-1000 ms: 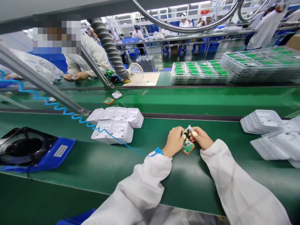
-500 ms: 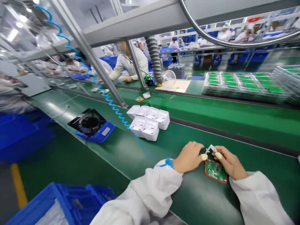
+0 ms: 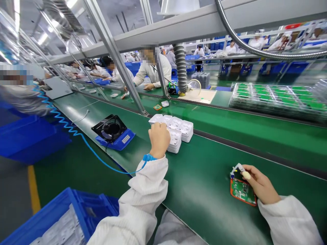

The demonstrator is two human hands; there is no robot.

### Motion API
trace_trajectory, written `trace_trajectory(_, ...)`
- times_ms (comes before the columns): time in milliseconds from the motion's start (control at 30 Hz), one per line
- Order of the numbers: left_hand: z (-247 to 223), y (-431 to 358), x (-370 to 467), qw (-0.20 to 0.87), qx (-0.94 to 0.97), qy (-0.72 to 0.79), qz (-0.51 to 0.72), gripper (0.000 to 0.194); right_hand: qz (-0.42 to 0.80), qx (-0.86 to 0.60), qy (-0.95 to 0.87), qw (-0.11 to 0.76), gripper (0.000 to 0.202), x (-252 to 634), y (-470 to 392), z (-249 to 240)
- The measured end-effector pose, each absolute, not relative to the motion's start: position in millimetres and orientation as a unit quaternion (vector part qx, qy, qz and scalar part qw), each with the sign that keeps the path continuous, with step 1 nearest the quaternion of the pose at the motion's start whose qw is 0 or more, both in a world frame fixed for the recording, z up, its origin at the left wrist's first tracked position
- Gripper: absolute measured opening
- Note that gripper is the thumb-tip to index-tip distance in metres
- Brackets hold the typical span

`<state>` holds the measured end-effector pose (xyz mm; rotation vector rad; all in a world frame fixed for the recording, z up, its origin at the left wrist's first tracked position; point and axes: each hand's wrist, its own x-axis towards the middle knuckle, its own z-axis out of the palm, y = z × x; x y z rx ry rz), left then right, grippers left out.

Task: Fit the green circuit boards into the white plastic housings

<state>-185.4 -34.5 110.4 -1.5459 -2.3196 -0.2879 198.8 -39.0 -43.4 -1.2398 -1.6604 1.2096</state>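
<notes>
Pinching a clip [image 3: 239, 167], seemingly for steadiness, is the right hand [image 3: 263, 187], while the left hand [image 3: 159, 139], grip hidden, overlaps covers [image 3: 186, 128] near the far edge of the surface [image 3: 204, 194].

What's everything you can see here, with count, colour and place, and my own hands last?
Curved part: one, white, in right hand
Orange-rimmed board: one, green, beside right hand
Stacked housings: several stacks, white, by left hand
Fan: one, black, on blue base, left side
Coiled cord: one, blue, running left from wrist strap
Small board: one, green and orange, far green strip
Loose housing: one, white, beside small board
Clear trays: count unclear, transparent, right background, holding green boards
Ribbed duct: one, grey, upper middle
Metal hose: one, silver, upper right
Crates: at least two, blue, left
Co-workers: many, white clothing, background
Workbench: one, green, front
Left hand: one, white-sleeved, at stacked housings, grip hidden
Right hand: one, white-sleeved, grip pinching curved part
</notes>
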Motion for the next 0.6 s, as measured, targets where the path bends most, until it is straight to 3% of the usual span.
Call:
trace_trajectory(333, 104.0, -27.5, -189.1, 0.13, -0.541, -0.829, -0.061, 0.019, 0.431, -0.473, -0.687, 0.344, 0.042, 200.1, -42.9, -45.4)
trace_trajectory(500, 109.7, -25.8, -172.2, 0.182, -0.53, -0.808, -0.183, 0.018, 0.373, -0.469, -0.71, 0.37, 0.036, 193.0, -46.7, -36.7)
trace_trajectory(600, 96.5, -24.7, -128.6, 0.102, -0.555, -0.782, -0.264, 0.021, 0.326, -0.46, -0.733, 0.379, 0.03, 183.5, -54.4, -21.6)
